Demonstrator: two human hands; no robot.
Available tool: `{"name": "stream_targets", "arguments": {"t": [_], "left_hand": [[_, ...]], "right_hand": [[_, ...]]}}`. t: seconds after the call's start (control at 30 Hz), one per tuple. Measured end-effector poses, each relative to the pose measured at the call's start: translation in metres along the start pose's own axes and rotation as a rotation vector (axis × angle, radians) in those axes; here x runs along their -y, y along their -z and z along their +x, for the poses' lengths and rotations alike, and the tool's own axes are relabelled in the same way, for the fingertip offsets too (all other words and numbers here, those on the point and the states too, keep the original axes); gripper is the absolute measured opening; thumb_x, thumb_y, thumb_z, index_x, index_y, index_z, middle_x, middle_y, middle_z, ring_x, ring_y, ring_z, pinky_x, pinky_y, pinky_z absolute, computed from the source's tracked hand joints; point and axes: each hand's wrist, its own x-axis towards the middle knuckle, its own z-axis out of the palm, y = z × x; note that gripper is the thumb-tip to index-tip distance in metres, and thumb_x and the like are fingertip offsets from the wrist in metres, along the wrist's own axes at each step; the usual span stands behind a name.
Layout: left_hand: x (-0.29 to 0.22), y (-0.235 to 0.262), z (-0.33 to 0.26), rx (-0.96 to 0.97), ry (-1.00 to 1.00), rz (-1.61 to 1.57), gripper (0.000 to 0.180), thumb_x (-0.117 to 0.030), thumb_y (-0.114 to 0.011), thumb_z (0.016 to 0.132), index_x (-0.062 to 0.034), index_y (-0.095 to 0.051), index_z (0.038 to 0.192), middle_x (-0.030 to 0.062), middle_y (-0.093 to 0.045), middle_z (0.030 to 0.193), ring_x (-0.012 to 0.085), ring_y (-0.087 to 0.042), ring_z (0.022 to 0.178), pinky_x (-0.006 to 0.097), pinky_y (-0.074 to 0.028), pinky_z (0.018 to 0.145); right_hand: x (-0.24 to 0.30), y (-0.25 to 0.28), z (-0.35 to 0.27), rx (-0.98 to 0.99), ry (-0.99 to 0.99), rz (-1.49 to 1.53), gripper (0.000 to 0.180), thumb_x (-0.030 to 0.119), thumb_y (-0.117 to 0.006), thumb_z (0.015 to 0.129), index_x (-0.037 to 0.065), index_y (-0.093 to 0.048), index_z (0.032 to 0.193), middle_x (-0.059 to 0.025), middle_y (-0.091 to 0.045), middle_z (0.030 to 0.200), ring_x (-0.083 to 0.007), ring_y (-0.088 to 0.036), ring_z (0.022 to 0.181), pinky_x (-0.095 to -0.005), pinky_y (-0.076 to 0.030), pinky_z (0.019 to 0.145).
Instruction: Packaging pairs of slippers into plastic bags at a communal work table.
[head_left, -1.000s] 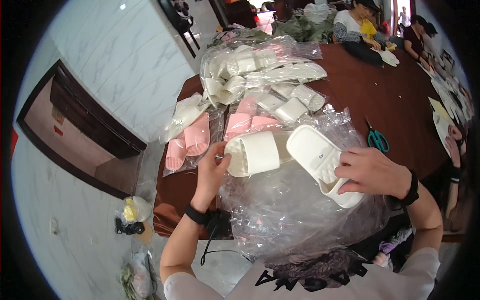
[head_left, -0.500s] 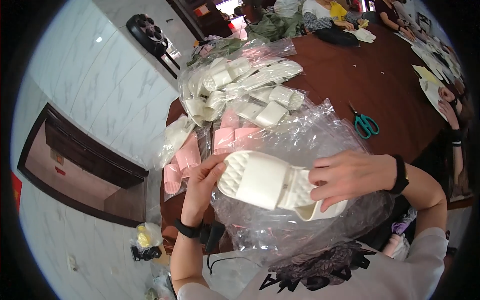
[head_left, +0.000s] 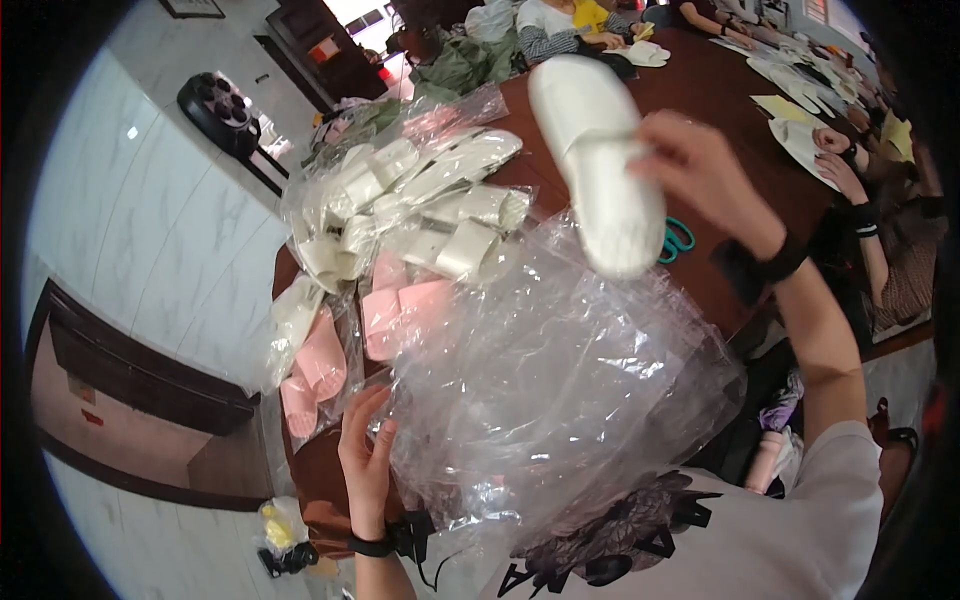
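Raised over the table, a pair of white slide slippers (head_left: 608,215) stands nearly upright, slightly blurred by motion. My right hand (head_left: 705,185) is closed on its right side near the middle. Low at the left, my left hand (head_left: 368,445) has its fingers apart and holds nothing. It is at the left edge of a stack of clear plastic bags (head_left: 530,390); whether it touches them I cannot tell. Pink slippers in clear bags (head_left: 322,355) lie just beyond that hand. Farther back is a heap of bagged white slippers (head_left: 400,200).
Teal-handled scissors (head_left: 678,240) lie on the brown-covered table (head_left: 700,85), partly behind the raised slippers. Other people work at the far and right sides, with white slipper pieces (head_left: 790,85) before them. A tiled wall (head_left: 130,190) stands to the left.
My right hand has carried the white slippers up and away from me, turning them from lying across to nearly upright. My left hand has let go of them and dropped lower left. The view has shifted.
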Motion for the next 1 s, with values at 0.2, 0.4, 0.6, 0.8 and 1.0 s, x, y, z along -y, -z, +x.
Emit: {"name": "stream_targets", "arguments": {"t": [0.2,0.4,0.6,0.8,1.0], "left_hand": [[0.026,-0.018,-0.052,-0.155,0.111,0.138,0.051,-0.017,-0.065,0.093,-0.0035,-0.052,0.140,0.0176,-0.037,0.154,0.0334,-0.037,0.142,0.042,-0.032,0.114],[0.037,-0.041,-0.082,-0.241,0.267,-0.221,0.076,-0.004,-0.055,0.099,-0.0048,-0.009,0.159,0.0151,-0.013,0.165,0.0309,-0.015,0.151,0.042,-0.013,0.122],[0.023,-0.059,-0.060,-0.269,0.289,-0.591,0.070,0.003,-0.055,0.091,-0.0010,-0.025,0.155,0.0161,-0.028,0.159,0.0272,-0.031,0.144,0.039,-0.029,0.115],[0.004,-0.042,-0.018,-0.516,0.063,-0.530,0.072,0.008,-0.057,0.085,0.0004,-0.031,0.153,0.0155,-0.032,0.158,0.0252,-0.033,0.143,0.038,-0.030,0.115],[0.075,-0.056,0.007,-0.309,0.215,-0.474,0.073,0.016,-0.056,0.083,-0.0025,-0.038,0.151,0.0082,-0.042,0.147,0.0188,-0.049,0.124,0.028,-0.041,0.101]], "right_hand": [[-0.001,0.015,-0.036,0.002,-0.108,-0.128,0.049,0.018,-0.069,0.090,0.002,-0.052,0.134,-0.0162,-0.058,0.133,-0.0294,-0.057,0.122,-0.0391,-0.046,0.101],[0.036,-0.039,-0.118,0.493,-0.613,-0.174,0.068,0.046,-0.059,0.094,0.004,-0.043,0.144,-0.0243,-0.057,0.132,-0.0389,-0.054,0.123,-0.0478,-0.045,0.098],[0.031,-0.091,-0.150,0.202,-0.432,0.265,0.065,0.006,-0.064,0.086,0.003,-0.040,0.146,-0.0202,-0.050,0.142,-0.0367,-0.051,0.128,-0.0417,-0.042,0.107],[0.030,-0.092,-0.089,-0.035,-0.237,0.260,0.067,0.000,-0.064,0.086,0.003,-0.039,0.148,-0.0163,-0.051,0.143,-0.0259,-0.055,0.127,-0.0346,-0.043,0.106],[0.011,-0.111,-0.069,0.223,-0.350,-0.236,0.069,0.010,-0.070,0.084,0.010,-0.042,0.148,-0.0206,-0.039,0.150,-0.0414,-0.038,0.138,-0.0540,-0.034,0.111]]}}
